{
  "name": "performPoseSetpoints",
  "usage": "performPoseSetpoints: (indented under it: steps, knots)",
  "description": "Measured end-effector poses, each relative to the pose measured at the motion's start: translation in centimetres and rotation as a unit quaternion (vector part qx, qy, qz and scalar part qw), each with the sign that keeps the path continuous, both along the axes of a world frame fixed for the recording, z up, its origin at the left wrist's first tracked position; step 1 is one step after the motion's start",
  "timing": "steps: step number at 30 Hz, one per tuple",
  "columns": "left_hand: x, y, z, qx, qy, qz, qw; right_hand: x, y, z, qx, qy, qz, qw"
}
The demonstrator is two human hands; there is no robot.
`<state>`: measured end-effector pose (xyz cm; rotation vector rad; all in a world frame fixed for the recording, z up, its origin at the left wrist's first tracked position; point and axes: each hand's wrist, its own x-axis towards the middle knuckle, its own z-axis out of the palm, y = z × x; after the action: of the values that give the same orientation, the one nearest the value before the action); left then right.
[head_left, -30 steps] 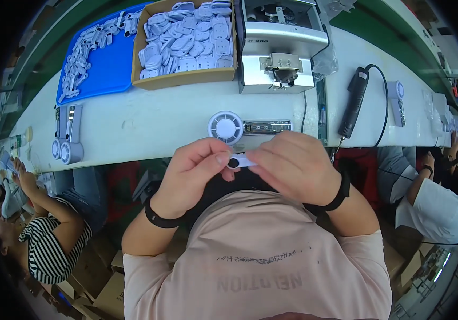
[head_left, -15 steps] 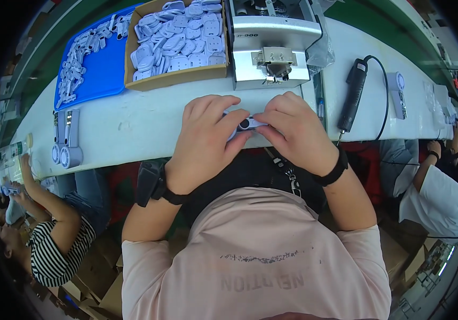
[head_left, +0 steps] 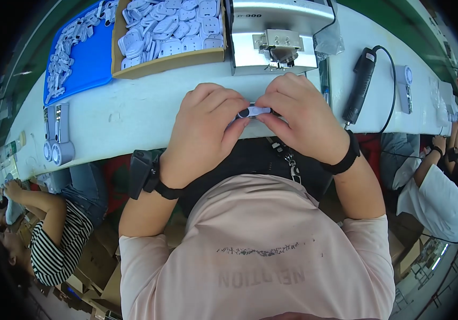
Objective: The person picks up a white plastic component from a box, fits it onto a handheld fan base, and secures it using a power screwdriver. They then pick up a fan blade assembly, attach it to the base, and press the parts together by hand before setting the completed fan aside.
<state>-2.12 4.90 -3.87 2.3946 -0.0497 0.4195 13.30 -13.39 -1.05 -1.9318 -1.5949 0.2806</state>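
Note:
Between both hands is a small pale lavender plastic part (head_left: 261, 111) with a dark round spot on it, held just above the table's near edge. My left hand (head_left: 206, 121) pinches one end between thumb and fingers, which cover much of it. My right hand (head_left: 304, 120) is closed on the opposite end, fingertips over it and thumb below. The fingers of both hands nearly meet around the part, so its full shape is hidden.
A cardboard box (head_left: 169, 61) of pale plastic pieces stands at the back, beside a blue tray (head_left: 87, 64) with small clips. A silver machine (head_left: 244, 40) is straight ahead. Rightward lies a black electric screwdriver (head_left: 360, 85); lavender round-headed units (head_left: 64, 133) lie left. People sit on both sides.
The view has shifted slightly, so the table's things sit higher in it. The held part has turned and shows a narrower side. Both hands keep their grip on it.

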Motion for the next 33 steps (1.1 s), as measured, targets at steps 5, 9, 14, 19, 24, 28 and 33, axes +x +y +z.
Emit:
performPoseSetpoints:
  steps: [5,9,14,19,24,28,33]
  knots:
    - [0.3,0.5,1.3,-0.034,0.018,-0.018,0.999,0.3,-0.2,0.4,0.008,0.001,0.004,1.0]
    - [-0.4,0.3,1.7,-0.047,0.022,0.005,0.999,1.6,-1.7,1.3,0.061,0.097,-0.066,0.991]
    - [-1.0,-0.1,2.0,-0.007,-0.001,0.016,1.0,0.0,-3.4,1.2,0.044,0.097,-0.12,0.987]
    - [-1.6,-0.2,2.3,0.102,-0.02,-0.056,0.993,-3.2,-2.9,1.5,0.054,0.054,-0.043,0.996]
    - [-3.5,1.4,2.2,0.057,-0.057,-0.037,0.996,0.6,-5.6,2.3,-0.002,0.158,-0.204,0.966]
    - [-4.3,1.7,1.8,-0.003,-0.099,0.027,0.995,3.2,-7.1,0.0,-0.21,-0.067,-0.335,0.916]
    - [-5.3,1.5,1.2,-0.026,-0.13,0.053,0.99,2.8,-6.6,-0.8,-0.275,-0.118,-0.334,0.894]
